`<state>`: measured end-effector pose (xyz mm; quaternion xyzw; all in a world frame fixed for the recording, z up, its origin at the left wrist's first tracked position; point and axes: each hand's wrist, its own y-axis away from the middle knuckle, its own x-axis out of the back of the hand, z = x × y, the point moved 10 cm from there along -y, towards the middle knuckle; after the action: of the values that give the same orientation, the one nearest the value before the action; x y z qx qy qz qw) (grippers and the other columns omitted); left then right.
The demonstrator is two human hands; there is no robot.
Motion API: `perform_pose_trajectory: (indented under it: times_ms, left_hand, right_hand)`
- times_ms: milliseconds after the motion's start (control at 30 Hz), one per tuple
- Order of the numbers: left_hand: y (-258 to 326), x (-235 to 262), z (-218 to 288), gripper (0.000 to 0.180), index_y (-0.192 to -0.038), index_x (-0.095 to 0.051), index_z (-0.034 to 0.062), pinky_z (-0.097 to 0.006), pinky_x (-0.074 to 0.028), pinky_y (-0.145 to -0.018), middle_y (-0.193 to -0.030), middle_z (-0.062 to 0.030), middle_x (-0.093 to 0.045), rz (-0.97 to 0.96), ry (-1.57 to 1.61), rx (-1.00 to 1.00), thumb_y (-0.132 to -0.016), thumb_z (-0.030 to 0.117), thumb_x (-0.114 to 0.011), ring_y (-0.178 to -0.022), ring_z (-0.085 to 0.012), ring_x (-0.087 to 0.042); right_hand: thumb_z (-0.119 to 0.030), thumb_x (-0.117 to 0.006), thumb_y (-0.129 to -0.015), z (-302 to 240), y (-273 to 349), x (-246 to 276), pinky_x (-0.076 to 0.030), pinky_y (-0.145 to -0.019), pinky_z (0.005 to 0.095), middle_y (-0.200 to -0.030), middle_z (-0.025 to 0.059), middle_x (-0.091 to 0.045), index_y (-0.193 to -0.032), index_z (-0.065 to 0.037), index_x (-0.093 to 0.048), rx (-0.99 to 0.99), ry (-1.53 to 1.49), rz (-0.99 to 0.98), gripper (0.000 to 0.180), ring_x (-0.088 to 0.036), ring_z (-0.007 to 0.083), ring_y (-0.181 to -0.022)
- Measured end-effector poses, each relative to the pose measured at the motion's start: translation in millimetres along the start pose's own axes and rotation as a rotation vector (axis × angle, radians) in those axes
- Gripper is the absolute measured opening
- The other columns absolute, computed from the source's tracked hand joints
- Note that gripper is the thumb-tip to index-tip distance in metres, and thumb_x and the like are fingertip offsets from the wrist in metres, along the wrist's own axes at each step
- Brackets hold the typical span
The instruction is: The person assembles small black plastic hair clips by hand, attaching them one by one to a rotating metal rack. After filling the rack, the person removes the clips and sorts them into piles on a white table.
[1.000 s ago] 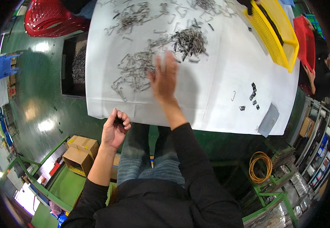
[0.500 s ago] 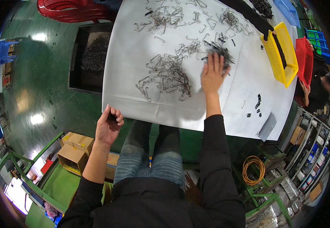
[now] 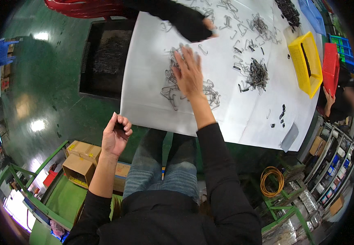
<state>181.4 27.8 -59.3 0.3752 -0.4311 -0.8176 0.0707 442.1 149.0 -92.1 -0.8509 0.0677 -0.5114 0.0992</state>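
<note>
My right hand (image 3: 190, 75) lies with its fingers stretched out over a pile of bent metal wire hooks (image 3: 171, 96) on the white tabletop (image 3: 144, 110). It hides part of that pile. My left hand (image 3: 118, 132) hovers off the table's near left corner, fingers curled in; something dark shows in the palm, too hidden to name. To the right of my right hand sits a heap of small black pieces (image 3: 258, 75), with a few lying loose beside it. Another cluster of wire hooks (image 3: 259, 25) lies farther back.
A co-worker's dark sleeve (image 3: 185, 22) reaches across the far left. Yellow (image 3: 311, 83) and red baskets (image 3: 330, 65) stand at the right, the red one touched by another person's hand. Several black parts (image 3: 282, 112) and a grey flat piece (image 3: 290, 136) lie near the right edge. A black crate (image 3: 99, 87) stands left.
My right hand has moved left from the black heap to the wire hook pile. A co-worker's arm has come in at the far left. The tabletop has shifted right in view.
</note>
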Motion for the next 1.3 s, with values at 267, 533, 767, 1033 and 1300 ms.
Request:
perform_pose_trajectory:
  times_ms: [267,533,767,1033,1300]
  left_hand:
    - [2,42,31,0.030,-0.077,-0.047,0.0095,-0.026,-0.038,-0.060,-0.075,-0.0022,-0.045,0.091,0.077,-0.046,-0.098,0.031,-0.046,-0.068,-0.0143,-0.043]
    - [11,67,54,0.030,-0.077,-0.048,0.0094,-0.026,-0.038,-0.059,-0.075,-0.0022,-0.046,0.086,0.152,-0.075,-0.098,0.031,-0.046,-0.068,-0.0141,-0.043]
    - [21,94,87,0.029,-0.077,-0.047,0.0096,-0.027,-0.038,-0.059,-0.076,-0.0021,-0.046,0.144,0.197,-0.144,-0.098,0.030,-0.047,-0.068,-0.0142,-0.044]
    - [19,96,105,0.029,-0.078,-0.047,0.0095,-0.026,-0.037,-0.059,-0.076,-0.0022,-0.044,0.119,0.236,-0.156,-0.098,0.030,-0.047,-0.068,-0.0142,-0.043]
    - [18,75,100,0.025,-0.082,-0.048,0.0115,-0.024,-0.036,-0.058,-0.078,-0.0001,-0.044,0.142,0.153,-0.164,-0.098,0.031,-0.047,-0.070,-0.0115,-0.042]
  right_hand:
    - [-0.032,-0.042,-0.095,74,101,51,-0.005,-0.113,0.0498,-0.151,0.0099,-0.028,-0.142,-0.008,-0.035,-0.663,0.150,0.119,0.052,-0.018,0.0279,-0.141]
    - [-0.033,-0.048,-0.094,-86,-20,-67,-0.011,-0.114,0.0462,-0.149,0.0087,-0.032,-0.140,-0.007,-0.038,-0.187,0.073,0.058,0.054,-0.024,0.0252,-0.139]
    - [-0.036,-0.050,-0.093,-209,-77,-123,-0.013,-0.112,0.0516,-0.148,0.0133,-0.031,-0.140,-0.009,-0.036,-0.036,-0.166,-0.004,0.056,-0.022,0.0300,-0.140]
    - [-0.025,-0.053,-0.090,-88,70,-37,-0.005,-0.113,0.0542,-0.152,0.0196,-0.016,-0.147,-0.008,-0.020,-0.542,0.179,0.096,0.068,-0.012,0.0361,-0.142]
    - [-0.022,-0.062,-0.084,-179,-14,-92,-0.014,-0.113,0.0524,-0.150,0.0209,-0.020,-0.146,-0.011,-0.023,-0.217,-0.253,0.087,0.074,-0.015,0.0388,-0.140]
